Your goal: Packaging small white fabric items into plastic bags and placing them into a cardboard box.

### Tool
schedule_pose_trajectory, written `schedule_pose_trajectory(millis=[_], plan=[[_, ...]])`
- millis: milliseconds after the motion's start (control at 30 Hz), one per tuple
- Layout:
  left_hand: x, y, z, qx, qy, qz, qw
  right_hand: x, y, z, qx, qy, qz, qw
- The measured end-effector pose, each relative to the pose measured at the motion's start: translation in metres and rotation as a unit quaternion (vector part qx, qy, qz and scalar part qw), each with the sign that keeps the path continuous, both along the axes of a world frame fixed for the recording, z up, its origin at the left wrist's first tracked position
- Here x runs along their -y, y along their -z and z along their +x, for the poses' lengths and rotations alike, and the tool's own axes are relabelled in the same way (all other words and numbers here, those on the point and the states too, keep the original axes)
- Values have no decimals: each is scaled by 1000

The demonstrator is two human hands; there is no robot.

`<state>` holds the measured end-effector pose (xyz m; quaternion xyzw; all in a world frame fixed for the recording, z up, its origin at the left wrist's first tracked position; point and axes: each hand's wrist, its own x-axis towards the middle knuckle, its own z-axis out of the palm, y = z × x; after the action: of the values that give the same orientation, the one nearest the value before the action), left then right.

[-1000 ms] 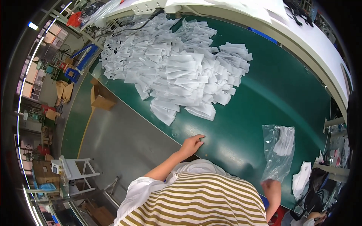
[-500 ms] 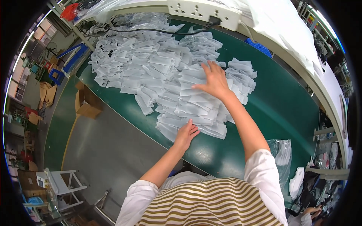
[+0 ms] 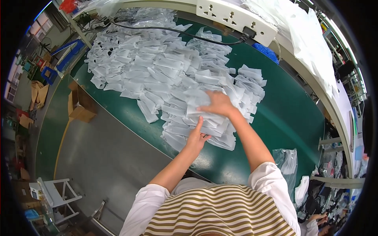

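A wide spread of small translucent white plastic packets (image 3: 161, 65) lies overlapping in rows on the green table (image 3: 293, 106). My right hand (image 3: 219, 104) rests on top of the nearer rows, thumb stretched out and fingers apart, their tips slightly blurred. Just below it, at the near edge of the same rows, is my left hand (image 3: 197, 138), with its thumb pointing up over the packets and its fingers spread against their edge. Neither hand is closed around a packet. Part of the packets beneath my right palm is hidden.
A white power strip (image 3: 236, 17) with a black plug and cable runs along the shelf above the table. A clear bag (image 3: 286, 163) of white pieces lies at the right. An open cardboard box (image 3: 80, 106) stands beyond the table's left edge. Another person's hand (image 3: 318, 218) shows at lower right.
My right hand has come nearer, down the packet rows toward my left hand. My left thumb now points up over the packets. The whole view has shifted slightly.
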<state>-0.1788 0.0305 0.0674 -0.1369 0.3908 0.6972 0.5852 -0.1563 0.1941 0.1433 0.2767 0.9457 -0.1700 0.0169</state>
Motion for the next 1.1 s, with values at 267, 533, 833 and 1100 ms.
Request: schedule_pose_trajectory(millis=[267, 533, 833, 1100], plan=[[20, 23, 36, -43, -38, 125, 990, 55, 18, 34, -79, -25, -35, 996], [86, 51, 78, -27, 1, 178, 984, 134, 56, 111, -122, -61, -46, 990], [44, 49, 115, -92, 33, 73, 993, 104, 93, 164, -178, -1, -17, 984], [-30, 35, 144, -65, 100, -12, 993, 16, 99, 183, -162, -50, -11, 986]])
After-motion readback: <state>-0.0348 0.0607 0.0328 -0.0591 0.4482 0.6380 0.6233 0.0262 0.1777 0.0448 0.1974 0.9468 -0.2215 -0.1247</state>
